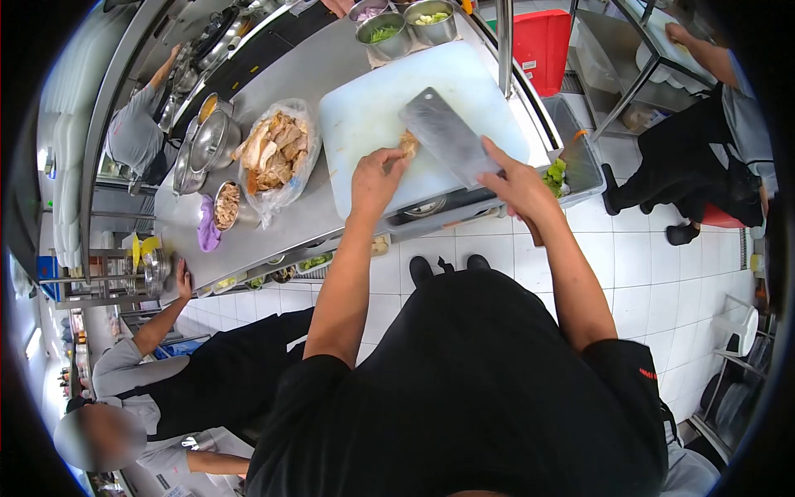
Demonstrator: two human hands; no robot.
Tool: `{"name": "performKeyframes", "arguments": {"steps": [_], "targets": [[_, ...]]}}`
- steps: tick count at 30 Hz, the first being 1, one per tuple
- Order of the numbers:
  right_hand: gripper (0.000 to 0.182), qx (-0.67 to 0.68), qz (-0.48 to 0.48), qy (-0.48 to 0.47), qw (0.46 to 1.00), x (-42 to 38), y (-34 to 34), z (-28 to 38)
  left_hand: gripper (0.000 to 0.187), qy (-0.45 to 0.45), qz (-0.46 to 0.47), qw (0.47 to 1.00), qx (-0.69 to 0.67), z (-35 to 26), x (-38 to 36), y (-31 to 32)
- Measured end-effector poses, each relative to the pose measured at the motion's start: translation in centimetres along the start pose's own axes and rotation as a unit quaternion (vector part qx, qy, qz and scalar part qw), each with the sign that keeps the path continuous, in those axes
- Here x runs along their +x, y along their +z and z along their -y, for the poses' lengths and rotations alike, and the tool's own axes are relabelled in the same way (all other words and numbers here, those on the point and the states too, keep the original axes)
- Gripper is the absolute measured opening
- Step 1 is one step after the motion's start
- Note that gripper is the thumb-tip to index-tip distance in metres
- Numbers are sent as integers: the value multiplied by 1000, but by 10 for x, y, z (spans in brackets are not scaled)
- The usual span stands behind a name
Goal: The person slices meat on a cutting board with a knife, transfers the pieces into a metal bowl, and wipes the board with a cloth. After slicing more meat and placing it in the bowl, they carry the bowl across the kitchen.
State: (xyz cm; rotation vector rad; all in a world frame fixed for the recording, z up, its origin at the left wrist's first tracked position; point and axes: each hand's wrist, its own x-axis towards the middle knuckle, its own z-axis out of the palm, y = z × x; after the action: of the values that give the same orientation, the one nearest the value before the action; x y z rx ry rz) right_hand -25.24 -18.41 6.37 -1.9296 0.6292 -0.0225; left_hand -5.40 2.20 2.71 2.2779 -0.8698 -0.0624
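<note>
A wide cleaver [450, 137] is in my right hand [522, 182], its blade over the white cutting board [356, 112]. The fingers of my left hand [377, 176] are closed on a small piece of cooked meat [408, 144], which lies on the board beside the blade's left edge. To the left of the board, a clear plastic bag [306, 145] holds a heap of meat pieces [277, 153]. Next to the bag, a metal bowl of cut meat [226, 205] stands on the steel counter [290, 224], with a purple cloth [209, 222] at its side.
Metal bowls with green vegetables [384, 33] stand behind the board. Other metal bowls [215, 142] are at the left. A co-worker [224, 373] leans a hand on the counter's left end. Another person [696, 149] works at the right. A grey bin [580, 166] sits below the counter's right end.
</note>
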Motion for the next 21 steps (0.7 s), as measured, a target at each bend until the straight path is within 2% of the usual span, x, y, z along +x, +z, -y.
{"name": "performKeyframes", "arguments": {"steps": [6, 9, 12, 15, 18, 21], "targets": [[69, -92, -1, -10, 996, 51, 17, 26, 16, -13, -34, 999, 18, 2, 2, 11], [69, -181, -7, -46, 982, 57, 26, 26, 15, -17, -46, 999, 16, 3, 1, 14], [70, -158, -22, -72, 985, 45, 30, 13, 14, -26, -50, 998, 27, 2, 0, 17], [69, -133, -2, -54, 990, 24, 28, 0, 21, -27, -51, 997, 42, 2, 1, 17], [69, -104, 18, -39, 994, -11, 18, -3, 18, -50, -39, 997, 41, 0, 2, 18], [69, -59, 36, 0, 998, -40, 9, -6, 10, 45, -92, 991, 84, 3, 1, 20]]}}
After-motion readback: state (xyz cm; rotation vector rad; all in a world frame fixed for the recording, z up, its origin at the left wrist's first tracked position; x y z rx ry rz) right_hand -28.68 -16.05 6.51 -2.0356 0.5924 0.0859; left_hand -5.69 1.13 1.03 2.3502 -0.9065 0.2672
